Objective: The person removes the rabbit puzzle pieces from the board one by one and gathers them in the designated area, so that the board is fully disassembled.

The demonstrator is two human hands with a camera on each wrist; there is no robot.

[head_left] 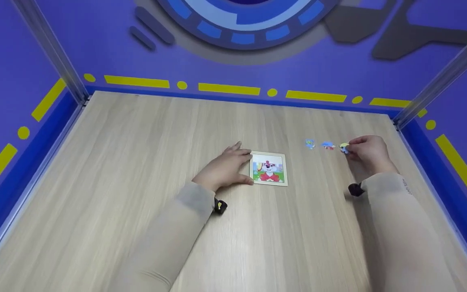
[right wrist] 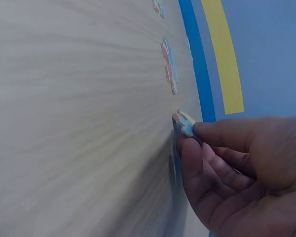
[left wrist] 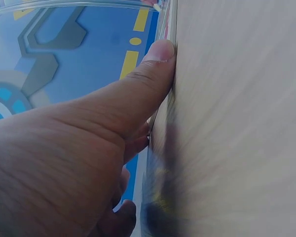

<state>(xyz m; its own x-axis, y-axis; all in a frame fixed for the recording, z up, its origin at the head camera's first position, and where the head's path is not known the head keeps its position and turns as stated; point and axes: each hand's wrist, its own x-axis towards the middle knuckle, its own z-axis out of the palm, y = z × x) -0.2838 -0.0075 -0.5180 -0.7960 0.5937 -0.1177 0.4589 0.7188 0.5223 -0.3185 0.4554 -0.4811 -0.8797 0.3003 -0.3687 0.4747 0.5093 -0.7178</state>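
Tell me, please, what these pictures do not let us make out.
Head view: the held piece is partly covered by fingers of the right hand.
Head view: the loose piece nearest the puzzle board is too small for its print to be clear.
Right wrist view: that loose piece is cut off by the top edge.
Left wrist view: the board's picture is unreadable, nearly edge-on and partly behind the left hand.

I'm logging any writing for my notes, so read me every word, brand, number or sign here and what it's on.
No words, brands, numbers or signs are readable.
Small dark marks on the right sleeve: possibly lettering, too blurred to read.
Puzzle board and loose pieces: no lettering visible.
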